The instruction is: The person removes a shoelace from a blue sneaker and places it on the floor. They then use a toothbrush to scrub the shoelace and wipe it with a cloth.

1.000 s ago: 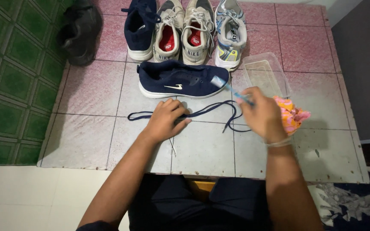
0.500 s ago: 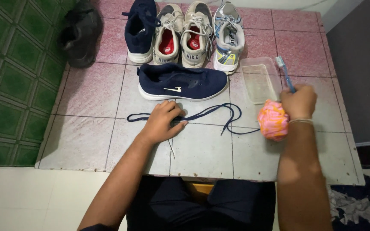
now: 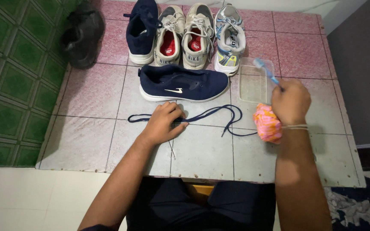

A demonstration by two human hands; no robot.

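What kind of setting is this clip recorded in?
Probably a home floor or low tiled step used for cleaning shoes: pink floor tiles, a row of sneakers, and a toothbrush held over a clear tub.

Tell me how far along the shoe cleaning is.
Done: the navy sneaker lies laceless, its dark lace pulled out onto the tile. In hand: the left hand presses on the lace; the right hand holds a blue toothbrush over the clear tub. Left: no scrubbing of the sneaker shows.
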